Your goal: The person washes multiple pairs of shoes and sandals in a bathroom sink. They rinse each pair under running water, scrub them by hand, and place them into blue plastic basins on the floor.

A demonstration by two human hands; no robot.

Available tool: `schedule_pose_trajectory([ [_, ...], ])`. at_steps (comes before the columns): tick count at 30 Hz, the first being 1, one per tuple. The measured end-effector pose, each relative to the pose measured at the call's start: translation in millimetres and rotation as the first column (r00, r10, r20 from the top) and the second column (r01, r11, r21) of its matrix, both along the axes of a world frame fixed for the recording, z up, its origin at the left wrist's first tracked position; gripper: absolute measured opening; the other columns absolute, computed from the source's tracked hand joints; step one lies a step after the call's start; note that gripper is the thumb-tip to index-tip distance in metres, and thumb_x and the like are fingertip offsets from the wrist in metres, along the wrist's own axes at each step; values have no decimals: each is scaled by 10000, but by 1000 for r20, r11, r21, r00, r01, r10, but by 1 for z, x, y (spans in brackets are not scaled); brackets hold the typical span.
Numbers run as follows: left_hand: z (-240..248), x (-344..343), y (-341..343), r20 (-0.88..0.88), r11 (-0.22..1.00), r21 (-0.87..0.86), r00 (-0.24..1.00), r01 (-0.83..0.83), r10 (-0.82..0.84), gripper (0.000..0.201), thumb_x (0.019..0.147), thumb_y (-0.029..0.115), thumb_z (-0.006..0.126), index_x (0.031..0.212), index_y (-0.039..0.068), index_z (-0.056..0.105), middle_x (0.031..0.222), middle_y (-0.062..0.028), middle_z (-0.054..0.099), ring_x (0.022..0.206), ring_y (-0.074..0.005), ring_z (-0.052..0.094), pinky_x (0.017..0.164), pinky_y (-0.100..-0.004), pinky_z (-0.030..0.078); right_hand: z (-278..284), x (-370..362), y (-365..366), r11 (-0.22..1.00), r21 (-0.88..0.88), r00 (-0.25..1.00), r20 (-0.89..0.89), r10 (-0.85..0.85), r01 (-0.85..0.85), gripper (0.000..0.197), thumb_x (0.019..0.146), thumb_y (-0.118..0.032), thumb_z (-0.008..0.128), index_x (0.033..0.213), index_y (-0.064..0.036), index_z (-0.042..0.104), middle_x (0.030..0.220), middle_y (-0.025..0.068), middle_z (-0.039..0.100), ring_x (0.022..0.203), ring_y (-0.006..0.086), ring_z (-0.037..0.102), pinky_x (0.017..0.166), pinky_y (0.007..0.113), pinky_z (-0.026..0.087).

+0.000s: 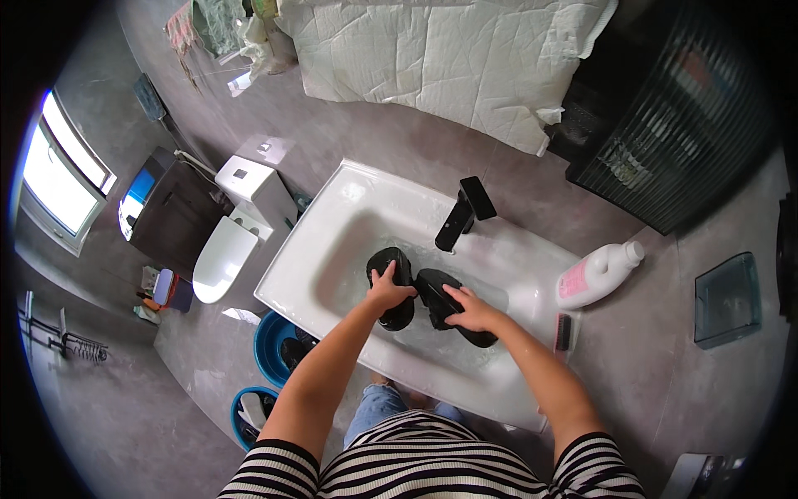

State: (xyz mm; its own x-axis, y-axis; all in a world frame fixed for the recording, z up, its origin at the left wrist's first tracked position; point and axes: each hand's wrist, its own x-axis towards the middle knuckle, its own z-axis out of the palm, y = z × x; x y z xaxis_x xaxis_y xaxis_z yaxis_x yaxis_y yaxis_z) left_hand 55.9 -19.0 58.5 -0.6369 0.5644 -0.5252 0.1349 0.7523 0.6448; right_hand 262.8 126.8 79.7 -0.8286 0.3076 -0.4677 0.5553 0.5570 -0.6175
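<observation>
Two black shoes lie in the white washbasin [274,270], in shallow water below the black tap [465,214]. My left hand [388,289] grips the left shoe [401,318], its fingers spread over the dark upper side. With my right hand [472,310] I hold the right shoe [439,287], which lies tilted toward the lower right. The two shoes are close together in the middle of the basin. My palms and the undersides of the shoes are hidden.
A white bottle [594,276] with a pink label and a brush [564,333] rest on the basin's right rim. Blue tubs [268,349] holding dark shoes stand on the floor at left, near a toilet [224,262]. A ribbed dark panel [665,125] is at upper right.
</observation>
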Motion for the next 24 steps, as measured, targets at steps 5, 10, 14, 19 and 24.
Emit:
schedule_pose_trajectory([
  [5, 30, -16, -30, 573, 910, 275, 813, -311, 104, 780, 762, 290, 728, 1449, 133, 392, 1062, -126, 635, 870, -240, 657, 742, -426, 552, 64, -14, 6, 814, -566, 991, 87, -99, 132, 846, 857, -312, 676, 1545, -117, 225, 1354, 71, 519, 1069, 147, 562, 877, 286, 474],
  [10, 75, -27, -62, 756, 920, 158, 644, -358, 121, 325, 841, 342, 650, 1029, 78, 637, 863, -85, 688, 720, -205, 683, 667, -349, 585, 102, -4, 14, 524, -837, 983, 89, -158, 160, 624, 952, -212, 567, 1498, -60, 305, 1286, 67, 587, 1047, 104, 626, 914, 272, 506],
  [14, 109, -25, -88, 822, 847, 265, 567, -461, 52, 331, 862, 347, 612, 1043, 71, 645, 897, -88, 708, 724, -209, 692, 651, -357, 584, 126, 8, 5, 370, -920, 956, 18, -293, 130, 488, 966, -208, 548, 1397, -16, 425, 1167, 76, 644, 980, 142, 656, 851, 288, 539],
  [19, 109, -25, -99, 751, 823, 255, 640, -508, 163, 316, 838, 395, 622, 956, 102, 642, 808, -57, 667, 668, -201, 647, 611, -365, 546, 107, 12, -6, 533, -805, 934, 70, -351, 260, 441, 957, -223, 539, 1363, -61, 479, 1128, 80, 656, 945, 181, 661, 868, 344, 536],
  [24, 82, -24, -120, 714, 681, 446, 690, -581, 121, 366, 823, 330, 628, 1132, 142, 570, 935, -64, 598, 745, -214, 616, 608, -384, 540, 102, 7, -16, 256, -918, 896, 182, -406, 302, 424, 924, -253, 585, 1311, -95, 515, 1053, 63, 666, 850, 164, 664, 720, 313, 561],
])
